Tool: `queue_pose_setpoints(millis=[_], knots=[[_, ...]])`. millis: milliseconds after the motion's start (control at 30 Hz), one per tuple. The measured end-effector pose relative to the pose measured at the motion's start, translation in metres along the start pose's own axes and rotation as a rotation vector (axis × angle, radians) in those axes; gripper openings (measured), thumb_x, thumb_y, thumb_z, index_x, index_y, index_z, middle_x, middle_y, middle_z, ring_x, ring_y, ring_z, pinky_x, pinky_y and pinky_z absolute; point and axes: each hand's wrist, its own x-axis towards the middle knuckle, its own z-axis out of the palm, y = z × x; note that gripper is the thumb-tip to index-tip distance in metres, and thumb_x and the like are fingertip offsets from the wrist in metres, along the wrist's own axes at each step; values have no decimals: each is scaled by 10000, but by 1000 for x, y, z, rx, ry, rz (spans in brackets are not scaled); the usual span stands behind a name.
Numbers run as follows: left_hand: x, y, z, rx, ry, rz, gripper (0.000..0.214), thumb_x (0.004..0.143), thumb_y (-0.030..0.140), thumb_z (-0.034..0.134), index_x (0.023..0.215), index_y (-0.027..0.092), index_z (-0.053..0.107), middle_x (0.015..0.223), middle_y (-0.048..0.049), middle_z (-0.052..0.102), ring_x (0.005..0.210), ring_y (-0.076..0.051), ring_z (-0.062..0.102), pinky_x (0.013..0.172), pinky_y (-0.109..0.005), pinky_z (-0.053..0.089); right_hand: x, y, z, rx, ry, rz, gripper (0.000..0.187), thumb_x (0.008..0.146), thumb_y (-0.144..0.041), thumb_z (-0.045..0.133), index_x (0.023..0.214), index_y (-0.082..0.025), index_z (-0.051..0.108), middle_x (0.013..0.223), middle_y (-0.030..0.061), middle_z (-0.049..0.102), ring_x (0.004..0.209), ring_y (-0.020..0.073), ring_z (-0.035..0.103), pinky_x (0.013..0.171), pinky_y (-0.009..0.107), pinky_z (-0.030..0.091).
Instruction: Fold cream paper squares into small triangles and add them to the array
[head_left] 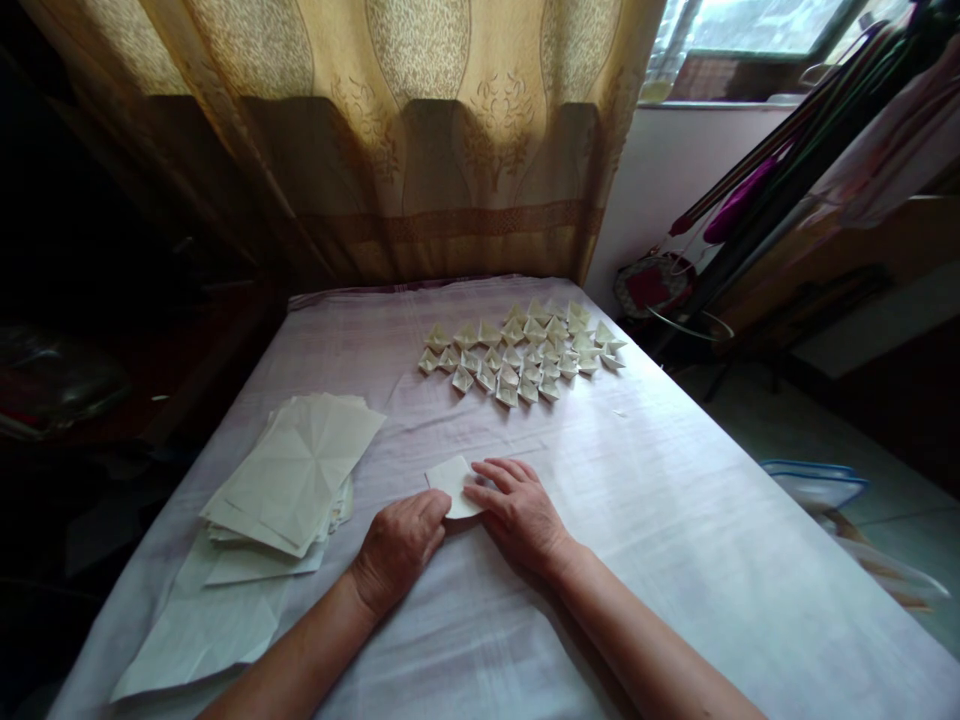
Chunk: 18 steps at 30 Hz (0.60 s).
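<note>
A small folded piece of white paper (454, 484) lies on the cloth-covered surface between my hands. My left hand (403, 540) is closed, its thumb and fingers pinching the left, near corner of the paper. From the other side my right hand (519, 508) reaches over the right edge, fingers stretched and slightly apart, with fingertips touching the paper. Its thumb is mostly hidden. To the left lies a loose stack of creased paper sheets (304, 470). Beyond my hands stand many small folded paper pieces (512, 357) with pointed tips, grouped close together.
A pale checked cloth (645, 560) covers the tabletop. A patterned yellow curtain (450, 150) hangs past its far edge. Beyond the right edge are hanging clothes (885, 150), a round bag (652, 285) and a blue-rimmed plastic container (814, 482). The left side is dark.
</note>
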Motion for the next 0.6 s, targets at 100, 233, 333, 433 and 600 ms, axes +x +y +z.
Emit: queue_pose_setpoints(millis=[100, 233, 333, 433, 600], knots=[[-14, -3, 0, -139, 105, 0, 272, 870, 61, 450, 1090, 192, 542, 986, -62, 724, 915, -190, 700, 826, -308, 567, -1, -4, -1, 70, -26, -68, 304, 805, -146, 649, 1076, -266, 717, 1187, 42, 708, 1101, 253, 589, 968, 412, 412], [-17, -6, 1, -192, 141, -43, 268, 876, 89, 485, 1110, 197, 559, 1035, -75, 716, 1039, -229, 658, 929, -387, 533, 1, -6, -5, 123, -72, -62, 266, 832, -152, 638, 1066, -256, 711, 1136, 30, 728, 1049, 244, 603, 937, 405, 423], [-13, -8, 0, -226, 112, -88, 177, 881, 113, 525, 1012, 203, 604, 957, -59, 714, 969, -236, 647, 887, -403, 527, 4, -6, -9, 156, -104, -32, 226, 852, -186, 631, 1051, -256, 712, 1136, 37, 723, 1059, 240, 601, 927, 402, 432], [-9, -10, -2, -257, 67, -157, 79, 900, 178, 564, 920, 206, 635, 867, -44, 704, 864, -223, 636, 804, -379, 521, 8, -6, -8, 188, -99, 17, 142, 883, -225, 628, 985, -257, 721, 1107, 34, 725, 1058, 227, 605, 927, 397, 436], [-3, -12, -1, -256, 48, -311, 97, 929, 246, 557, 904, 209, 642, 822, -31, 692, 793, -197, 639, 732, -328, 510, 17, -9, 2, 184, -34, 160, 126, 880, -212, 634, 774, -229, 700, 1052, 29, 733, 1059, 220, 610, 925, 388, 439]])
